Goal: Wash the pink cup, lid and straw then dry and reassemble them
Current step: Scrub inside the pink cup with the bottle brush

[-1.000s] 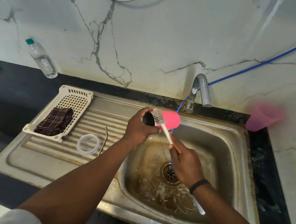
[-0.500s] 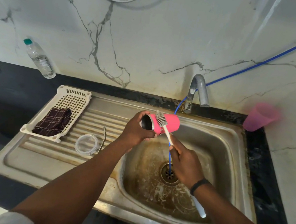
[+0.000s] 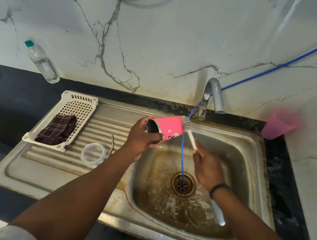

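Scrubbing the cup [image 3: 170, 126] base with the brush [image 3: 189, 133], right hand [image 3: 206, 169] curled around its handle; left hand [image 3: 144, 138] fingers clasp the rim, which could slip

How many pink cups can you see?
2. One pink cup lies sideways in the left hand over the sink. A paler pink cup stands on the counter, right of the tap.
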